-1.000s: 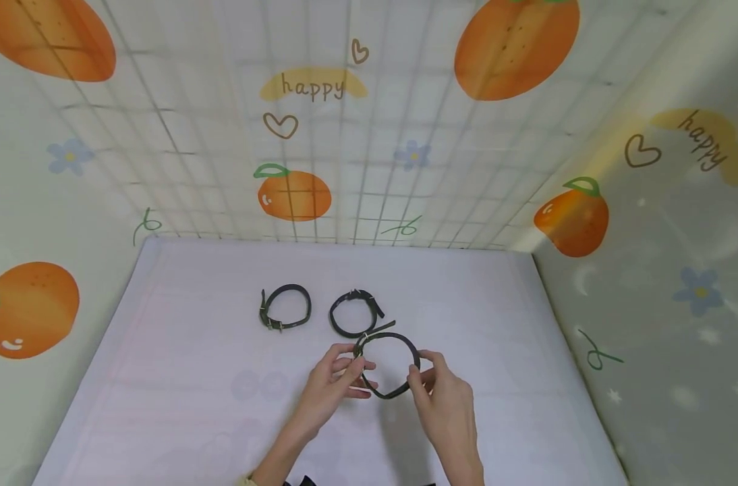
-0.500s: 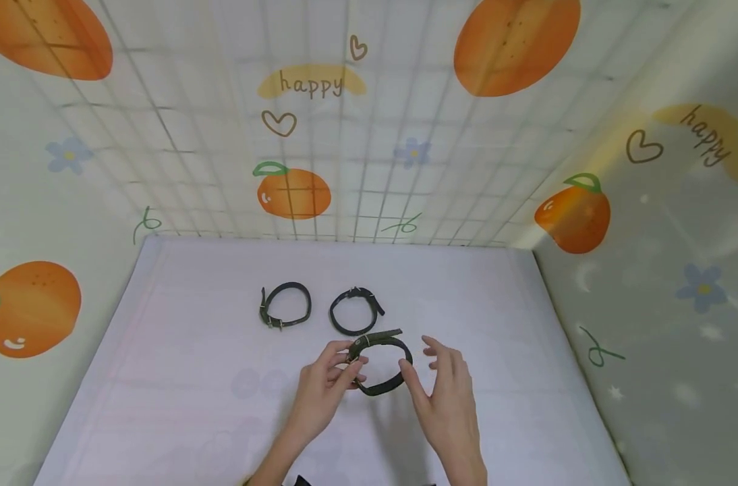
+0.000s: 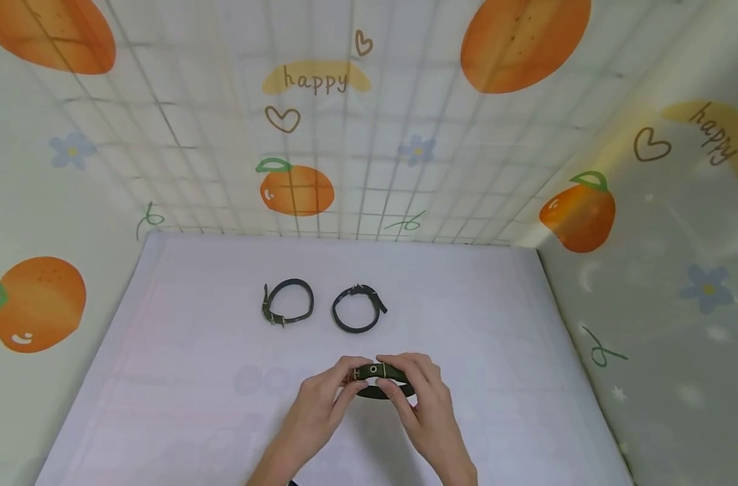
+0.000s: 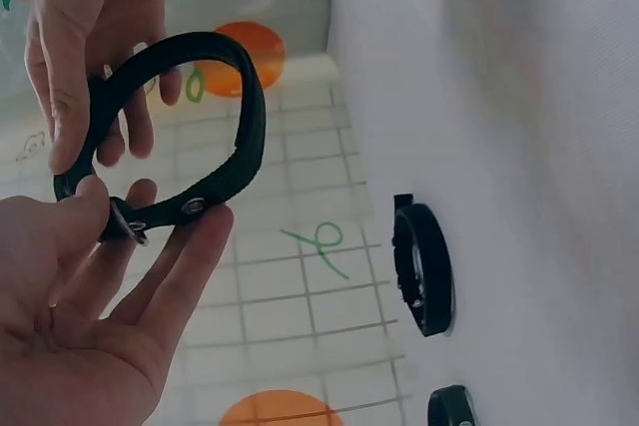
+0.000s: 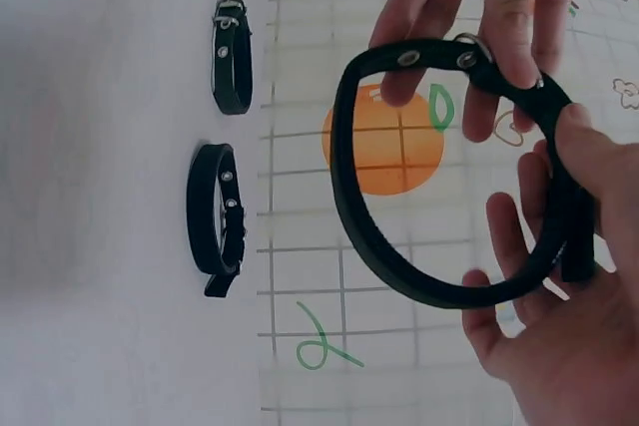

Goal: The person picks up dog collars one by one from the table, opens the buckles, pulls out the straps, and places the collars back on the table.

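Both hands hold a dark collar [image 3: 374,370] with a metal buckle and eyelets, raised above the near middle of the table. My left hand [image 3: 317,401] pinches it near the buckle and ring. On the other side, my right hand [image 3: 430,401] pinches the strap beside the buckle, thumb on the inside. In the left wrist view the collar [image 4: 252,132] forms a closed loop. The right wrist view shows the strap's tail hanging by the right palm and metal eyelets along the collar [image 5: 344,157]. Fingers cover part of the buckle.
Two similar collars lie farther back on the white table [image 3: 193,378]: a left collar [image 3: 290,302] and a right collar [image 3: 357,309]. Behind the table stands a curtain-like wall [image 3: 223,135] printed with oranges; printed panels flank both sides.
The collar has turned so its buckle side faces up toward the head camera, and it has come slightly nearer. The right hand, loosely spread half a second ago, has moved left and grips the strap.
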`<action>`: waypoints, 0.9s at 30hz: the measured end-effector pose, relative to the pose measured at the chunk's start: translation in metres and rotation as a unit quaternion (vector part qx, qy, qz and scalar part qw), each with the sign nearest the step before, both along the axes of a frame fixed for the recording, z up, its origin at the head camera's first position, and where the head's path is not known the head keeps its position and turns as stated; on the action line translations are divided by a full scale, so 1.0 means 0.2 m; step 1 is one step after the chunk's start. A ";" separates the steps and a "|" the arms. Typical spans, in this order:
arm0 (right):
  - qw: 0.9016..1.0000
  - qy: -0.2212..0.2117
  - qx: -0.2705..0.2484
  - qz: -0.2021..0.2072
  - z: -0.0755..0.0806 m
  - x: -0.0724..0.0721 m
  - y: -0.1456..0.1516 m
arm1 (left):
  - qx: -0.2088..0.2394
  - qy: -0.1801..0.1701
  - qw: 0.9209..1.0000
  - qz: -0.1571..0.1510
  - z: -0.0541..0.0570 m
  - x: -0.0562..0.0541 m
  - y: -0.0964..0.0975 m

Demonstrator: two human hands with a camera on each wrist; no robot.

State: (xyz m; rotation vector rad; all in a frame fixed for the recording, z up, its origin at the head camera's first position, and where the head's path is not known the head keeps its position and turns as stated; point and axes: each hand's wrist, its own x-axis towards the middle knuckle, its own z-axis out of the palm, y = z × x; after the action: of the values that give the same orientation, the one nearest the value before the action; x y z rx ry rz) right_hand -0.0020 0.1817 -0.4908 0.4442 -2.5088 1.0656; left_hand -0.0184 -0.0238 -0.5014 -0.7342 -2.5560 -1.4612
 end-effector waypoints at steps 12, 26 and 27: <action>0.994 0.007 -0.084 0.064 0.06 0.03 -0.02 | 0.060 0.069 0.996 0.007 0.05 0.02 0.00; 0.981 -0.017 -0.176 0.082 0.10 0.04 -0.05 | 0.196 -0.010 0.981 0.006 0.05 0.04 0.02; 0.982 -0.014 -0.170 0.076 0.10 0.04 -0.05 | 0.193 -0.017 0.981 0.003 0.05 0.04 0.02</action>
State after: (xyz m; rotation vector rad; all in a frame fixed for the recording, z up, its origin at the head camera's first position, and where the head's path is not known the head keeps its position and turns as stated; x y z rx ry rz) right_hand 0.0059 0.1719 -0.4703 0.5262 -2.2799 1.5337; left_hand -0.0107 -0.0202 -0.4905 -0.6444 -2.1868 -1.9009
